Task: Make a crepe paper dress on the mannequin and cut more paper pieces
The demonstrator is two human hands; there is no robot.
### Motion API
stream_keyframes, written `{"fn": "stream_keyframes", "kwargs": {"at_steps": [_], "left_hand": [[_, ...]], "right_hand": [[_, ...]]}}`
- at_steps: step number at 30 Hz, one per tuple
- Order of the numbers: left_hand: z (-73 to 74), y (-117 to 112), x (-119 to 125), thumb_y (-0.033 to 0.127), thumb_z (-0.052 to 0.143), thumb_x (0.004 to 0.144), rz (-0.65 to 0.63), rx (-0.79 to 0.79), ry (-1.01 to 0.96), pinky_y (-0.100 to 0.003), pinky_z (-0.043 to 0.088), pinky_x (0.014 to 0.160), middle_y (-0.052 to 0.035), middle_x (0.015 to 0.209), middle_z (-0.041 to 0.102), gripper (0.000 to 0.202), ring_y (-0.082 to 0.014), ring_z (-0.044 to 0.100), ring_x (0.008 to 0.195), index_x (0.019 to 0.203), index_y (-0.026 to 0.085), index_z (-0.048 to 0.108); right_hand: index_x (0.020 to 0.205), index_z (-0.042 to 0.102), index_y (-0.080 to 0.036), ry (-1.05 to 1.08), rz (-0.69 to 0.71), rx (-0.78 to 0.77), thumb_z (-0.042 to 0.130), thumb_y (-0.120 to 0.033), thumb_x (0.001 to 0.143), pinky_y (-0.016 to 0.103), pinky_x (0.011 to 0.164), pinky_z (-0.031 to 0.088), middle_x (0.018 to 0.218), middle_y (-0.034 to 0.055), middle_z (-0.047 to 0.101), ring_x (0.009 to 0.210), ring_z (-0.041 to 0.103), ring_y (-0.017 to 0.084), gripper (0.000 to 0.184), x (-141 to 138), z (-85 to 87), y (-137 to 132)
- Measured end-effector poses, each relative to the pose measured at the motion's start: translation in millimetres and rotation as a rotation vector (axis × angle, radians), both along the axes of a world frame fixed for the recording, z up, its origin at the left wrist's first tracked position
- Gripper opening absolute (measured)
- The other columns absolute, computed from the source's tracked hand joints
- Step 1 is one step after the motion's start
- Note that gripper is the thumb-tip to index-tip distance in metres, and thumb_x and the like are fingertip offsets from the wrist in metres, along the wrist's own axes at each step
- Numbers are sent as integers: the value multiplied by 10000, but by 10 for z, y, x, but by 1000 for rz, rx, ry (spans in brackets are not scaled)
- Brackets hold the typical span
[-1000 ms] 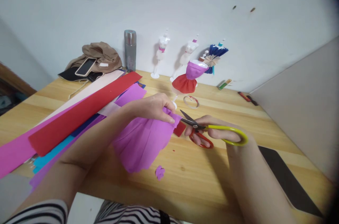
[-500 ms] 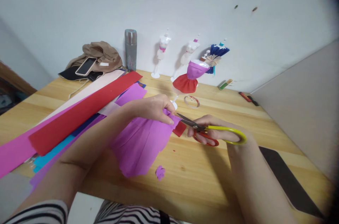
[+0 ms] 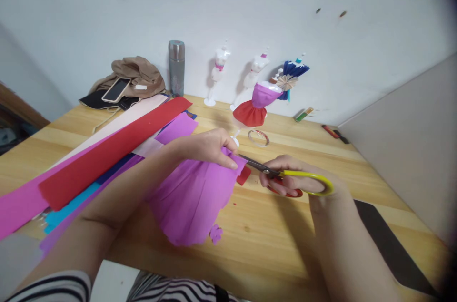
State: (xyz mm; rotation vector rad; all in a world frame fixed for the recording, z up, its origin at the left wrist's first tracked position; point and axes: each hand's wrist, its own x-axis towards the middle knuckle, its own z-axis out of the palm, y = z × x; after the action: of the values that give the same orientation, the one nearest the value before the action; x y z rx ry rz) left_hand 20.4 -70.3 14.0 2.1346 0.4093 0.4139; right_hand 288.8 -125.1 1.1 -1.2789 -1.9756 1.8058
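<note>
My left hand (image 3: 212, 146) pinches the top edge of a purple sheet of crepe paper (image 3: 200, 197), which hangs in folds down toward the table. In my right hand (image 3: 283, 173) is a pair of scissors (image 3: 266, 171) with one yellow and one red handle loop. Their blades look nearly closed, with the tips at the paper's upper corner beside my left fingertips. Whether the blades touch the paper I cannot tell. A small purple flower-shaped scrap (image 3: 215, 233) lies by the sheet's lower edge, and a red piece (image 3: 243, 175) lies beneath the scissors.
Behind my hands, a small dress form (image 3: 266, 95) wears a purple top and red skirt, with more forms (image 3: 219, 66) along the wall. Rolled red paper (image 3: 117, 150) and other coloured sheets lie left. A thermos (image 3: 176, 68) and a phone (image 3: 116, 89) stand farther back. A dark flat board (image 3: 389, 245) lies right.
The scissors' blades have come closer together, and my right hand has shifted slightly right. The purple paper's lower edge has swung a little down and right, nearer the flower-shaped scrap.
</note>
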Motion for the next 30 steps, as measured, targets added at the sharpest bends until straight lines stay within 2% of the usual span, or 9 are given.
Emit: {"fn": "stream_keyframes", "kwargs": {"at_steps": [3, 7, 13, 19, 27, 30], "left_hand": [[1, -6, -11, 282, 698, 750, 42, -22, 1, -254, 255, 543, 60, 565, 362, 308, -72, 323, 560, 538, 150, 518], [6, 9, -52, 345, 698, 781, 76, -56, 28, -241, 315, 566, 36, 618, 511, 220, -94, 447, 616, 715, 136, 684], [20, 19, -61, 309, 695, 774, 106, -60, -22, -235, 427, 652, -14, 758, 695, 172, -125, 595, 730, 761, 141, 730], [27, -14, -31, 269, 695, 768, 155, -21, -34, -239, 472, 713, -34, 825, 753, 142, -142, 652, 786, 789, 146, 762], [3, -28, -19, 240, 703, 761, 212, -7, -44, -238, 488, 730, -27, 809, 754, 112, -139, 660, 787, 788, 153, 767], [11, -27, -22, 237, 703, 758, 225, -14, -30, -245, 494, 744, -28, 813, 755, 118, -146, 668, 809, 805, 153, 772]], "right_hand": [[822, 654, -149, 8, -3, -59, 606, -277, 630, 189, 347, 273, 530, -28, 534, 378, 378, 65, 236, 78, -41, 9], [834, 652, -146, 47, 6, -56, 597, -282, 631, 192, 344, 263, 535, -36, 527, 371, 345, 54, 250, 171, -68, 19], [783, 663, -131, -16, -48, -63, 569, -233, 570, 185, 354, 259, 497, -49, 498, 367, 333, 47, 254, 183, -22, 1], [885, 662, -135, -25, -1, -82, 609, -250, 616, 168, 368, 272, 555, -47, 511, 421, 369, 54, 297, 233, -39, 8], [937, 649, -145, 15, 34, -68, 687, -332, 642, 169, 358, 260, 605, -34, 515, 449, 372, 65, 352, 218, -10, 15], [986, 649, -142, 57, 79, -27, 687, -365, 693, 181, 392, 306, 645, -18, 536, 484, 413, 77, 370, 235, -45, 27]]}}
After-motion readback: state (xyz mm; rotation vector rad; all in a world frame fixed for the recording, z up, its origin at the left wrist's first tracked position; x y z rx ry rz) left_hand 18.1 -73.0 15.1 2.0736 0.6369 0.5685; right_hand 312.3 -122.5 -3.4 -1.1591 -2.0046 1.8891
